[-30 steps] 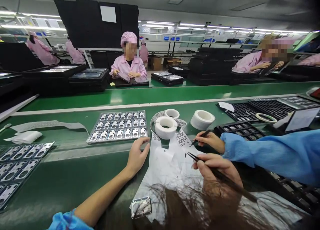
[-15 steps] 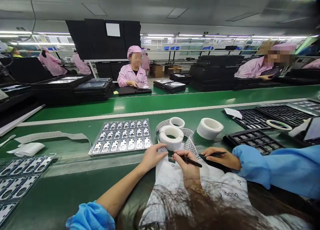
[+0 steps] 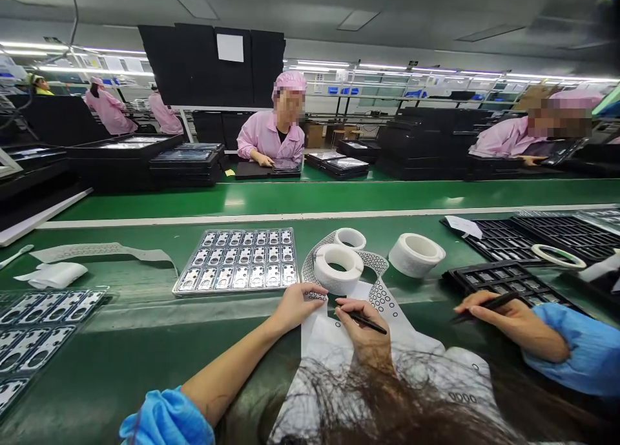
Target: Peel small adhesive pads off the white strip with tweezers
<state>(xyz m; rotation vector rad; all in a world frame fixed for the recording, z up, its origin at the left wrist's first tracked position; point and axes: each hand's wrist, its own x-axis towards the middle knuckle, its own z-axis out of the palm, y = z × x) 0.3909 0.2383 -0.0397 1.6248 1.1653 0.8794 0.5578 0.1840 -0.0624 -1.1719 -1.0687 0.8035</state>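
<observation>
**Hands working the sticker liner strip**

Left hand (image 3: 296,305) pressing fingertips on the perforated liner strip (image 3: 382,298), holding nothing. Right hand (image 3: 365,332) pinching black tweezers (image 3: 364,320) over it. Judging: keep strip flat, tips low. Tape roll (image 3: 338,267) sitting just far; parts tray (image 3: 242,261) far-left; co-worker's hand (image 3: 508,316) crowding right.

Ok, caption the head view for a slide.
Left hand pins white liner strip; right hand holds black tweezers over it.

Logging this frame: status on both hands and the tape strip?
Left hand pressing the tape strip flat. Right hand gripping tweezers above it. Co-worker's hand off to the right, clear of the strip.
</observation>
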